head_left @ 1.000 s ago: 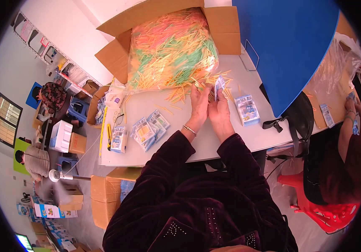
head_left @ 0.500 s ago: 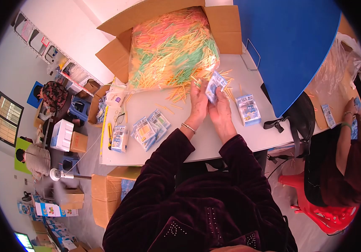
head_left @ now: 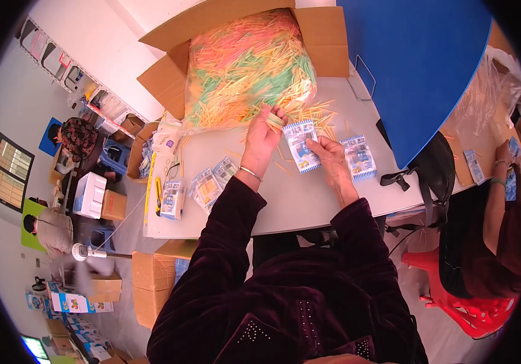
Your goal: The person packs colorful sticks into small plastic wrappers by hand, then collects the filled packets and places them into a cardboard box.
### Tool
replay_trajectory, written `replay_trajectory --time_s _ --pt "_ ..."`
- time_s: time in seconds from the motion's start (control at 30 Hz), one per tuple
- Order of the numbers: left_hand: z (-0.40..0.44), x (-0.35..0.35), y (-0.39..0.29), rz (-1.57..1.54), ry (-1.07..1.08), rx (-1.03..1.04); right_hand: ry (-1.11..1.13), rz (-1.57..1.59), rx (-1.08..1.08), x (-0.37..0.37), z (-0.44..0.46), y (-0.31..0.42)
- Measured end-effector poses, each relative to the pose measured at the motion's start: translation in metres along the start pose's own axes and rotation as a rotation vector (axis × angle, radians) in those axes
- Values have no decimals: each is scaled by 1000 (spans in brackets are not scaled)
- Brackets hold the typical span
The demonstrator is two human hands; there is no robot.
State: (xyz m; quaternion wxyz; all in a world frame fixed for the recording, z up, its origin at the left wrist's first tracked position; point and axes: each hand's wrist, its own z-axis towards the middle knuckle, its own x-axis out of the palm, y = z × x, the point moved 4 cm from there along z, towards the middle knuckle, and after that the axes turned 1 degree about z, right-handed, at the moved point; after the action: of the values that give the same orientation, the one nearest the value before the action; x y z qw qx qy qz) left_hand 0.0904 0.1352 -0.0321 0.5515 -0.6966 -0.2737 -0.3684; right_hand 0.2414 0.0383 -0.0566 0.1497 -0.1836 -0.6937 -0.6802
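Observation:
My left hand [head_left: 262,142] is closed around a small bunch of thin yellow and green sticks [head_left: 275,122], just in front of the big box. Between the fingers of my right hand [head_left: 332,159] is a blue-and-white printed packet [head_left: 300,145], its printed face turned up. Whether anything is inside that packet, I cannot tell. A clear plastic bag full of pink, yellow and green sticks [head_left: 242,67] fills the open cardboard box [head_left: 324,42]. Loose sticks [head_left: 318,112] lie on the table by the bag's mouth.
Another packet [head_left: 359,159] lies right of my hand; several packets [head_left: 206,189] lie on the left, near a yellow cutter [head_left: 158,193] and scissors [head_left: 172,170]. A blue panel [head_left: 412,73] and black backpack [head_left: 427,170] border the right side. A co-worker's arm [head_left: 497,200] is further right.
My hands have moved apart, the left one going left with the sticks. The packet in my right hand has turned from tilted to facing up.

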Motion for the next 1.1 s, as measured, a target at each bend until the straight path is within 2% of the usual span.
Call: replay_trajectory --time_s 0.27,0.33,0.57,0.73,0.87,1.1 --pt "-18 37 -12 229 119 193 154 -123 -32 -6 -7 4" --pt "-21 44 -10 284 187 259 180 -106 26 -4 -11 5" --pt "-47 55 12 443 221 199 231 -96 39 -12 -8 -2" --pt "-59 57 10 535 208 307 249 -126 60 -8 -14 2" --pt "-52 53 4 483 236 345 319 -151 48 -6 -15 -2" --pt "-69 56 17 606 280 383 292 -31 114 -11 -13 -2"
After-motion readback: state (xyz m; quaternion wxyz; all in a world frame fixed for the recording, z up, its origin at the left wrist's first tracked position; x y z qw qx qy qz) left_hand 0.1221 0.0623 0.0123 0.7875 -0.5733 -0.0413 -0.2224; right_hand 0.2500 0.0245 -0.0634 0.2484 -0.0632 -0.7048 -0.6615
